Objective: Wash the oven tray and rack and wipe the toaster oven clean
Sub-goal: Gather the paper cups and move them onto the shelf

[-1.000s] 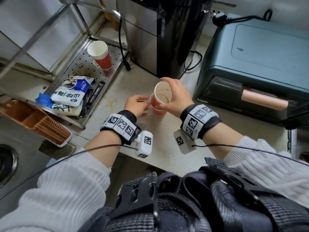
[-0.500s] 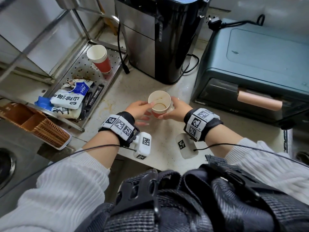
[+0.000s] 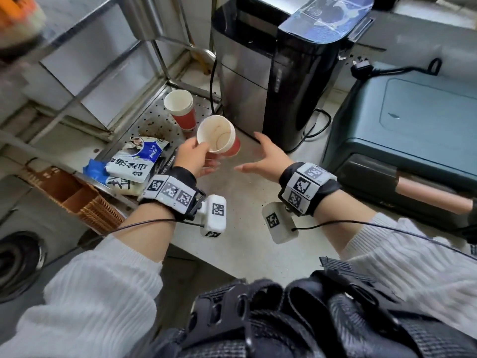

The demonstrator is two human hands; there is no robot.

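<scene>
1. Bottom of frame: white knit sleeves and a dark strapped harness; both wrists wear black bands with square black-and-white code tags, thin cables trailing off.
2. Centre: the left hand [image 3: 197, 158] grips a red paper cup [image 3: 218, 135] tilted toward the camera, its white inside stained; the right hand [image 3: 268, 158] hangs just beside it, fingers spread, holding nothing.
3. Left of centre: snack packets [image 3: 136, 164] printed with large characters I cannot read lie on a perforated metal tray [image 3: 152, 120]; a second red cup [image 3: 180, 109] stands upright there; a brown basket [image 3: 77, 200] sits at lower left.
4. Right edge: the teal toaster oven [image 3: 413, 120], door closed, pale handle [image 3: 428, 193] across it; small lettering below is illegible.
5. Top centre: a tall black appliance [image 3: 278, 73]; a black plug [image 3: 360, 68] lies beside the oven.
</scene>
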